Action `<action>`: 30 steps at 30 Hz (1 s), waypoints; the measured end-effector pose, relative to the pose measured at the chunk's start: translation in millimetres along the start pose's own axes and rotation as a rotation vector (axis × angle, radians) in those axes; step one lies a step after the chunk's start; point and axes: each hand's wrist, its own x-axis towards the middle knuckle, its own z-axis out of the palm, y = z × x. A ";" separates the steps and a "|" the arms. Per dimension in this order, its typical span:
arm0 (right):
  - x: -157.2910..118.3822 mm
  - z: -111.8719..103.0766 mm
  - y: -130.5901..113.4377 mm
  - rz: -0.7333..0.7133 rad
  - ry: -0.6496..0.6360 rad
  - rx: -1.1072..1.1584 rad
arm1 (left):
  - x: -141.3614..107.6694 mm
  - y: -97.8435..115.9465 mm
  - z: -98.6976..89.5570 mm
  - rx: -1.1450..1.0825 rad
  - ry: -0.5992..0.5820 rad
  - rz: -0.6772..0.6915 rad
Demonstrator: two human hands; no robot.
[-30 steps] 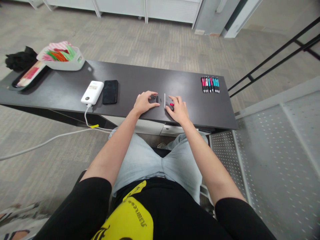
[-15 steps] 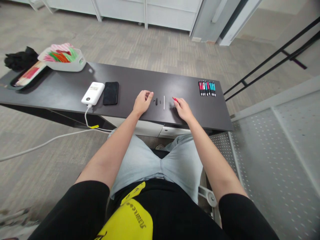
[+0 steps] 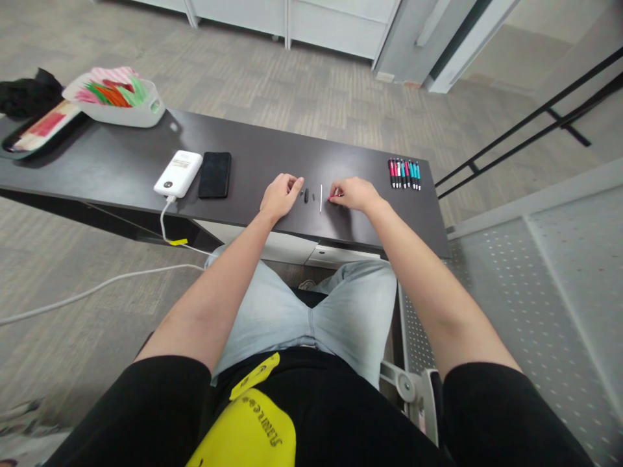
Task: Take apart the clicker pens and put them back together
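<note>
My right hand (image 3: pixel 354 194) pinches a red pen barrel (image 3: pixel 333 197) low over the dark tabletop, just right of a thin, pale pen refill (image 3: pixel 321 198). My left hand (image 3: pixel 281 196) rests on the table with its fingers loosely bent and the thumb apart, and I see nothing in it. Close to its fingertips lies a short black pen grip (image 3: pixel 306 196). A tiny dark part (image 3: pixel 313 197), too small to name, lies between grip and refill. Farther right, several red, white and blue pens (image 3: pixel 404 174) lie side by side in a row.
Left of my hands are a black phone (image 3: pixel 215 175) and a white power bank (image 3: pixel 178 174) with a cable (image 3: pixel 165 224) hanging off the front edge. At the far left stand a white basket (image 3: pixel 121 115) of colourful items and a dark tray (image 3: pixel 32 146). A black rail (image 3: pixel 516 133) rises at right.
My right hand has turned and moved left with the red pen barrel, bringing it closer to the refill. My left hand stays nearly in place. The view has shifted slightly.
</note>
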 end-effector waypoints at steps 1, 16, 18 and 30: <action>4.6 -5.6 -7.2 -0.014 -0.010 -0.054 | -0.7 1.4 -0.8 0.021 -0.007 -0.009; 42.3 -51.2 -49.7 -0.117 -0.252 -0.420 | -12.9 28.0 -12.7 0.363 -0.154 -0.019; 43.1 -52.8 -36.8 -0.117 -0.220 -0.393 | -12.9 28.3 -12.5 0.369 -0.154 -0.014; 12.5 -27.1 36.4 -0.168 -0.172 -0.196 | -11.6 23.5 -10.2 0.409 -0.141 0.006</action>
